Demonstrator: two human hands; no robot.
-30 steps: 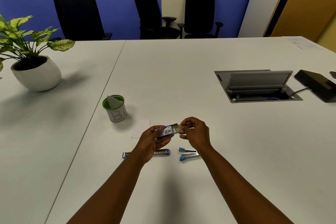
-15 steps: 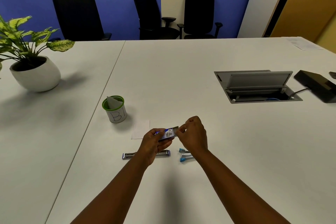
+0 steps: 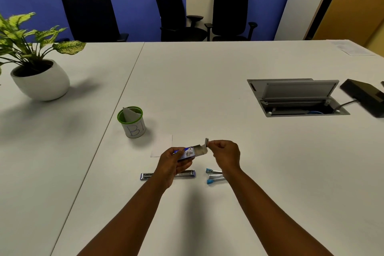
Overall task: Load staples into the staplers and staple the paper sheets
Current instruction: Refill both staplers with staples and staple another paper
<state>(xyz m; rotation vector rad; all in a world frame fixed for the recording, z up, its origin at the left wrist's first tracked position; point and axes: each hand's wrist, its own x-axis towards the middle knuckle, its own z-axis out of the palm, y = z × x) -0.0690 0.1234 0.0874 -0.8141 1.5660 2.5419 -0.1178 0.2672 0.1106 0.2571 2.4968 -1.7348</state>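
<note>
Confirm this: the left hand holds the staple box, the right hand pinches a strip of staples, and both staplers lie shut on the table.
Not quite. The head view shows the light-blue stapler lying opened up, not shut. The left hand does hold the staple box, and the right hand pinches the staple strip.

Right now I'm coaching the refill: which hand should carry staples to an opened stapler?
Right. The right hand already pinches the staple strip just out of the box tray, with the light-blue stapler directly below. The left hand is busy holding the staple box.
</note>
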